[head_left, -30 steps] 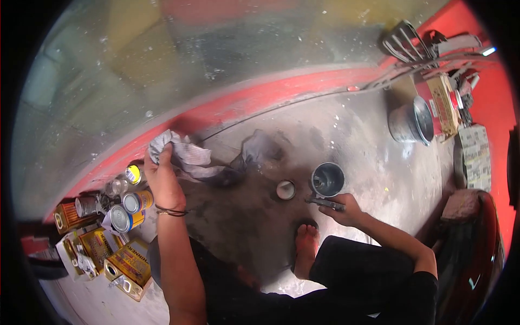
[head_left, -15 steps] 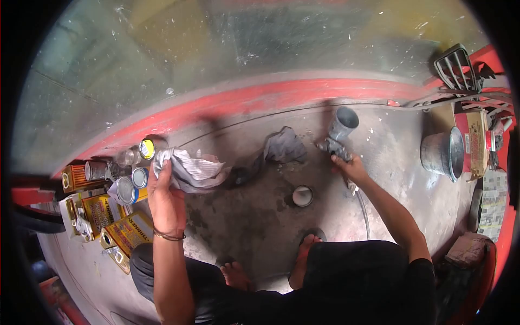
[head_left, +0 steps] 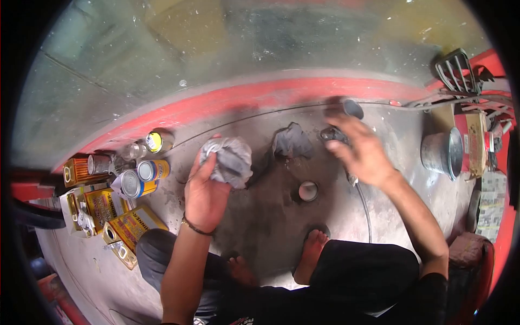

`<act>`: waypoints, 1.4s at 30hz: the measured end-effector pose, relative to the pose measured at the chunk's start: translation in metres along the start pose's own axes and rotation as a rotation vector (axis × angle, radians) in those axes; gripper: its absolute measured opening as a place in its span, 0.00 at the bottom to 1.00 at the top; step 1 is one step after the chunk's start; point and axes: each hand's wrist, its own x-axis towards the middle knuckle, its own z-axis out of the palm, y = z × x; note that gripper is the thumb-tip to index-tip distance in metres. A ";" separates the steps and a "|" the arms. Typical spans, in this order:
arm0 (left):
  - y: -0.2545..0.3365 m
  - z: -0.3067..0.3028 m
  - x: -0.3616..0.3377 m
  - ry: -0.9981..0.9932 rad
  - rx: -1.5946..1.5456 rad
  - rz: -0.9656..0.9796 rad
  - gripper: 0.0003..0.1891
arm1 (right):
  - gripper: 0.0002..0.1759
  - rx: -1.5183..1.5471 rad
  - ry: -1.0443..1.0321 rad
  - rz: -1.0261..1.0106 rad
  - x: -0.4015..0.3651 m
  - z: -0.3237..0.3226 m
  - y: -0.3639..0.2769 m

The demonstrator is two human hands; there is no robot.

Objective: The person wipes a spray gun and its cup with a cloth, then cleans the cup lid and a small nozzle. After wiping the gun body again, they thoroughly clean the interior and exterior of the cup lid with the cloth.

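Note:
My left hand (head_left: 207, 200) grips a bunched grey-white rag (head_left: 233, 161), its thumb pressed on the cloth. With fingers spread and slightly blurred, my right hand (head_left: 365, 154) is over the spray gun (head_left: 333, 135), holding nothing that I can see. The gun's grey cup (head_left: 353, 109) shows beyond my fingers, and an air hose (head_left: 366, 214) runs from the gun toward me. A second, dark grey rag (head_left: 292, 141) lies crumpled on the floor between my hands. Closer to my feet stands a small round container (head_left: 308, 190) with pale contents.
Paint cans (head_left: 131, 184), a jar with a yellow label (head_left: 157, 142) and thinner tins (head_left: 132, 227) crowd the left. At right stand a metal bucket (head_left: 441, 151) and a cardboard box (head_left: 476, 143). A dusty panel with a red lower edge (head_left: 244, 95) rises ahead.
My right hand has let go of the spray gun and lifted with its fingers spread. My left hand has moved right, and the hanging rag is now gathered into a bunch.

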 end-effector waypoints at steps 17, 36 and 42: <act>0.014 0.063 0.197 -0.899 2.220 0.467 0.30 | 0.28 1.122 0.250 0.633 -0.004 0.282 -0.047; -0.065 0.017 0.162 -0.324 1.850 0.317 0.12 | 0.21 1.417 0.120 0.463 -0.020 0.341 -0.131; -0.150 0.006 0.115 -0.318 1.597 0.190 0.07 | 0.20 1.628 0.101 0.652 -0.069 0.328 -0.134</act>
